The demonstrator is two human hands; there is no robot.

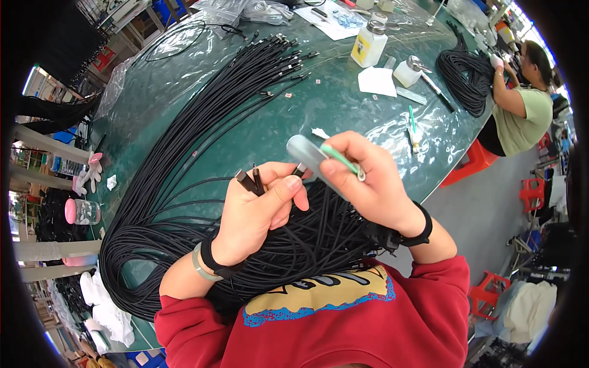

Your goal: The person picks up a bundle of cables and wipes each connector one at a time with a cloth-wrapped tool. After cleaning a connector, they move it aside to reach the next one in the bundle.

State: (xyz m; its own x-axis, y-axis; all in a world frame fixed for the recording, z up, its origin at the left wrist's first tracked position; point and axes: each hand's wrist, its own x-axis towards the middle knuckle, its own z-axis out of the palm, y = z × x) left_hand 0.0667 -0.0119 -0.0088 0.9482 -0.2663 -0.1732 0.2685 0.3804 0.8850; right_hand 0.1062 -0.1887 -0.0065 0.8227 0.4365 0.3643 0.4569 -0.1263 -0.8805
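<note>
My left hand (pixel 250 207) is closed around several black cable ends. One cable connector (pixel 299 170) pokes out between thumb and forefinger, with a metal tip; other black plugs (pixel 246 181) stick up behind the thumb. Close to its right, my right hand (pixel 375 184) pinches a thin green stick (pixel 339 158). A pale, see-through strip (pixel 307 152), smeared by motion, also extends from the right fingers toward the connector; what it is I cannot tell. Under both hands lies a tangle of black cables (pixel 307 230), which runs into a long bundle (pixel 184 132) curving up the table.
On the green tabletop (pixel 245 132) stand a white bottle (pixel 369 46) and a smaller metal-topped bottle (pixel 408 72). A white-tipped green stick (pixel 413 126) and a pen (pixel 437 92) lie at right. A co-worker (pixel 521 101) sits at the far right beside coiled cables (pixel 464 80).
</note>
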